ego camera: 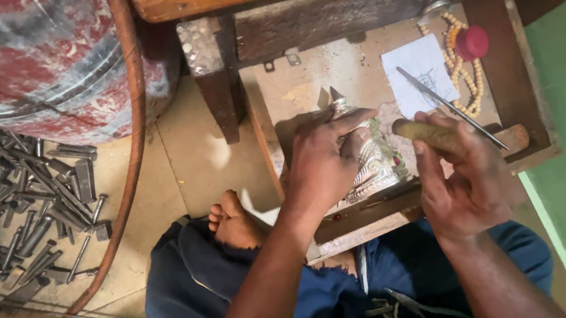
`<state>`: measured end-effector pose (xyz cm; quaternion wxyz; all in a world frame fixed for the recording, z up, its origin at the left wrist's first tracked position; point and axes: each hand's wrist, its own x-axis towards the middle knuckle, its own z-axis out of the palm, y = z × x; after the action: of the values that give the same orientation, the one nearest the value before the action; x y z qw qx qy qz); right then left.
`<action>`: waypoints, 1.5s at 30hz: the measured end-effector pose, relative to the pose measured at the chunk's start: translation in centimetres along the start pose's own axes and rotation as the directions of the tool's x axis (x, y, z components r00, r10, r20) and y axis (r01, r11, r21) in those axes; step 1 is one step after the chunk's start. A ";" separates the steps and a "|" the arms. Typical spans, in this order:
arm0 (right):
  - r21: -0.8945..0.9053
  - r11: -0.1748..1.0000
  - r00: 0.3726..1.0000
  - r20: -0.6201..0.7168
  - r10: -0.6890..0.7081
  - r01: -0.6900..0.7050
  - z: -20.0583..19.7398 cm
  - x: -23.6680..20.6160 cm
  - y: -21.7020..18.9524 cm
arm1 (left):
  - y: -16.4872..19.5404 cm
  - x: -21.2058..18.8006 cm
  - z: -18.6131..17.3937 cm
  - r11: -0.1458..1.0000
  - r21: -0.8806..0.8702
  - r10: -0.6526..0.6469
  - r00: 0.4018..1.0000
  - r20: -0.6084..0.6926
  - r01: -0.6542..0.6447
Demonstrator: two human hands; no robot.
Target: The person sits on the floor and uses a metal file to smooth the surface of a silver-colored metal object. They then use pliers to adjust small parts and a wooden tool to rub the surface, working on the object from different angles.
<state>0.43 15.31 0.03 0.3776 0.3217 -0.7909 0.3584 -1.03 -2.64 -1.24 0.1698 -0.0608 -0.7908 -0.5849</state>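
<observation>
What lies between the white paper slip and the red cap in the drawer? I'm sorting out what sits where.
In the head view, a string of pale beads runs between the paper slip and the red cap.

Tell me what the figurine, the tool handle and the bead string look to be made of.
Figurine: silvery metal, shiny embossed ridges. Tool handle: apparently wood, worn yellow-brown and matte; its thin shaft looks like grey steel. Bead string: pale tan round beads, perhaps wood or seed.
</observation>
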 end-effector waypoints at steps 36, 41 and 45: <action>0.054 0.992 0.993 -0.015 0.116 -0.115 0.0 0.4 0.0 | -0.8 -0.1 0.1 0.997 -0.059 -0.047 0.999 0.017 0.047; 0.096 0.994 0.999 -0.011 0.049 -0.048 0.6 0.9 -0.1 | -1.0 -0.2 0.2 0.999 -0.008 -0.031 0.999 0.012 0.031; -0.003 1.000 1.000 0.005 0.005 -0.005 0.4 1.6 -0.4 | -1.3 -0.2 0.5 1.000 0.006 0.001 1.000 -0.002 -0.001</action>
<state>-0.21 14.43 1.26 0.3751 0.3200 -0.7933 0.3571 -1.33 -2.58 -2.60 0.1711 -0.0600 -0.7922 -0.5827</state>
